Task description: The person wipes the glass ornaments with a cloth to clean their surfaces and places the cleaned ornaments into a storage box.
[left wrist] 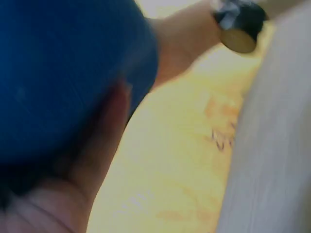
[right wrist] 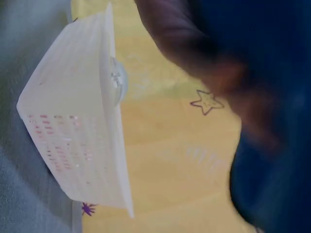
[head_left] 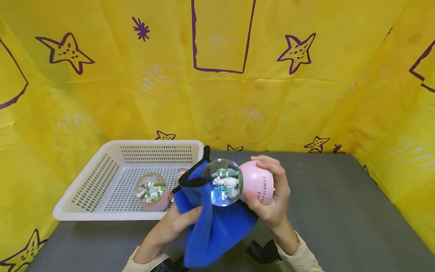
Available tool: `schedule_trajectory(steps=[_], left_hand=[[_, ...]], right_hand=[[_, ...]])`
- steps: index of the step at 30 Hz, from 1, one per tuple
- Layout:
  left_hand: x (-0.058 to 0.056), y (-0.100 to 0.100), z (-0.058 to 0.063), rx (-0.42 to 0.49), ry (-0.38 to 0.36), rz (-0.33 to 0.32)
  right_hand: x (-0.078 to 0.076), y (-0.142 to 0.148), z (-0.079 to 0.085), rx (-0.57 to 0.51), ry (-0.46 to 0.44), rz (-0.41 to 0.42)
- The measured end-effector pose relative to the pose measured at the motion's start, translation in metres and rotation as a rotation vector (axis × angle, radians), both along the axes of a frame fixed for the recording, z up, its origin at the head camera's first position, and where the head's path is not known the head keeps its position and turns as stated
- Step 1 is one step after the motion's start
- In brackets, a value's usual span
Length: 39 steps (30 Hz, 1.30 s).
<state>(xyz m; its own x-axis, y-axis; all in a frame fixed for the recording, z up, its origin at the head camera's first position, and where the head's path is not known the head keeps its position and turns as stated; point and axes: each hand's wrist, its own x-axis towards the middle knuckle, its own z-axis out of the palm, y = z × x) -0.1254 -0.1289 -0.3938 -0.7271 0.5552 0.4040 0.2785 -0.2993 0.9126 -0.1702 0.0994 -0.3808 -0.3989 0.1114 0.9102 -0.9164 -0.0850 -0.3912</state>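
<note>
A snow globe (head_left: pixel 222 183) with a pink base (head_left: pixel 258 181) is held sideways over the table, its glass ball to the left. My right hand (head_left: pixel 276 200) grips the base, thumb in front and fingers over the top. Dark lettering runs along the pink surface, and white and green figures show inside the glass. In my left hand (head_left: pixel 176 223) is a blue cloth (head_left: pixel 217 230) with black edging, pinched under the thumb and draped behind and below the globe. Blue cloth (left wrist: pixel 58 73) also fills much of the left wrist view, blurred.
On the left of the grey table (head_left: pixel 326 211) stands a white plastic basket (head_left: pixel 125 216). Inside are another pink-based snow globe (head_left: pixel 154 192) and a smaller round thing (head_left: pixel 181 172), partly behind the cloth. A yellow patterned curtain (head_left: pixel 272 113) surrounds the table.
</note>
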Motion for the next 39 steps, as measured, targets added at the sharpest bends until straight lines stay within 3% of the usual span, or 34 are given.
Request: schedule_trajectory(steps=[2, 4, 8, 11, 14, 19, 22, 27, 32, 39], left_hand=[[0.002, 0.01, 0.007, -0.09, 0.085, 0.178], [0.002, 0.017, 0.011, -0.143, 0.112, 0.338], [0.0, 0.026, 0.014, -0.111, 0.166, 0.529], [0.0, 0.027, 0.013, -0.058, 0.21, 0.583], [0.0, 0.025, 0.011, -0.018, 0.253, 0.596], [-0.001, 0.017, 0.01, -0.057, 0.394, 0.656], [-0.003, 0.01, 0.013, -0.091, 0.421, 0.635], [-0.004, 0.0, 0.017, -0.086, 0.327, 0.485], [-0.005, -0.006, 0.021, -0.119, 0.297, 0.378], [-0.004, -0.012, 0.024, -0.251, 0.247, 0.262]], right_hand=[[0.002, -0.002, 0.0, 0.006, -0.032, -0.032], [0.004, -0.004, -0.001, 0.022, -0.061, -0.051], [0.009, -0.008, -0.003, 0.054, -0.151, -0.06], [0.015, -0.011, -0.004, 0.085, -0.278, -0.038], [0.019, -0.013, -0.003, 0.121, -0.416, -0.008], [0.016, -0.008, -0.001, 0.158, -0.534, 0.063], [0.01, -0.002, -0.001, 0.172, -0.548, 0.117], [0.002, 0.008, -0.002, 0.205, -0.554, 0.232], [0.0, 0.019, 0.003, 0.273, -0.517, 0.297], [-0.001, 0.023, 0.006, 0.317, -0.513, 0.348]])
